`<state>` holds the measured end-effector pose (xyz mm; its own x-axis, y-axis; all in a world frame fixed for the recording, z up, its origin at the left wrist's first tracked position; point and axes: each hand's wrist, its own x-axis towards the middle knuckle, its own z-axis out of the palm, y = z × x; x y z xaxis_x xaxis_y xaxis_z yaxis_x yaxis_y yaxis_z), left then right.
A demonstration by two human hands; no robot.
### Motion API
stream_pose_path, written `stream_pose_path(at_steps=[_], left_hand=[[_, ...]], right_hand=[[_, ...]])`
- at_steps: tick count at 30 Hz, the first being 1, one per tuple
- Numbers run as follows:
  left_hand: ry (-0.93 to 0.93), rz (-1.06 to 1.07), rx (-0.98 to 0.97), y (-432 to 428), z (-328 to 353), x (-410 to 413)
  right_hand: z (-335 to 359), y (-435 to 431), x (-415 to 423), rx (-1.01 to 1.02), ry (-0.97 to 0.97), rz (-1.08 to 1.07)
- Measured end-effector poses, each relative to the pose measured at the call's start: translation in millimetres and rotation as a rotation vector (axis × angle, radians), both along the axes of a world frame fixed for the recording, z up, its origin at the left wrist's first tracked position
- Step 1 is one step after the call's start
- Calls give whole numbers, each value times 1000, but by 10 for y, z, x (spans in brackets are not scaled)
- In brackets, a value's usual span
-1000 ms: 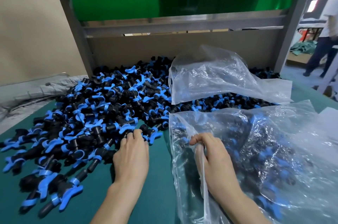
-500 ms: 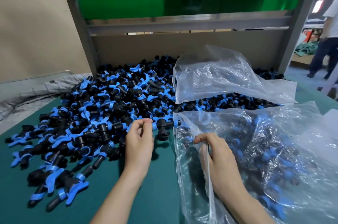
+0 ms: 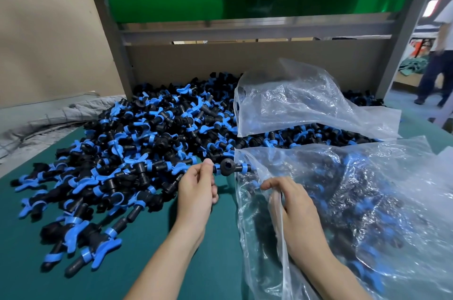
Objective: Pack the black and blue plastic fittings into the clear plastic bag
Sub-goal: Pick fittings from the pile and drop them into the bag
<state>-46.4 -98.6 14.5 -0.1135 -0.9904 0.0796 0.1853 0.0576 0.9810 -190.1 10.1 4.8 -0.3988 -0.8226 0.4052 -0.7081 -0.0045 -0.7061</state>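
— While the right hand [image 3: 294, 206] pinches the bag [image 3: 367, 201] by its edge at lower right, what's the left hand [image 3: 196, 192] doing?
— Pinching one fitting [image 3: 226, 167] at the bag's mouth, mid-frame; the pile [image 3: 147, 140] lies behind, across the green desk [image 3: 147, 250].

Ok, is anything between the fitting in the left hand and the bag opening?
Nothing visible. The left hand pinches the fitting at the edge of the bag, its far end at the plastic, while the right hand grips that edge. The pile lies behind, not in the path.
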Motion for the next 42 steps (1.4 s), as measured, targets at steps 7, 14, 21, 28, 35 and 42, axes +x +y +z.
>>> stream_pose_path(at_steps=[7, 14, 21, 28, 35, 42], left_hand=[[210, -15, 220, -20, 31, 10], [459, -146, 452, -9, 93, 63], [673, -280, 600, -13, 110, 103], [586, -231, 487, -33, 109, 90], [511, -194, 243, -39, 106, 88], [-105, -66, -104, 129, 121, 101]], right_hand=[[1, 8, 6, -1, -2, 3], [1, 14, 10, -13, -7, -3], [-4, 9, 14, -6, -4, -1], [-13, -2, 23, -27, -27, -3], [19, 34, 52, -125, -62, -23], [186, 102, 118, -249, -32, -50]])
